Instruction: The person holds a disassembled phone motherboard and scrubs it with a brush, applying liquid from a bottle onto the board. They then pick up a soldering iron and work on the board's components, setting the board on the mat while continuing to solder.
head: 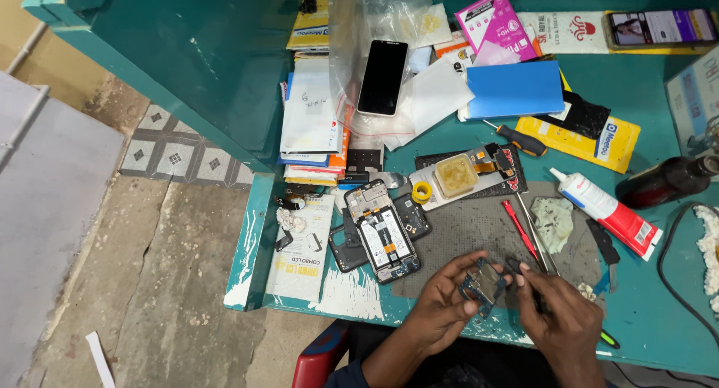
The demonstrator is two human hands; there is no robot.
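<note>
I'm pinching a small circuit board [483, 283] in my left hand [442, 307]; my right hand [562, 317] is gripping tweezers [524, 272] against it.

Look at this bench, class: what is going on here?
A person's left hand holds a small circuit board above a grey work mat, while the right hand works at it with a thin tool, mostly hidden. An opened phone lies beside them, with a red screwdriver nearby.
</note>
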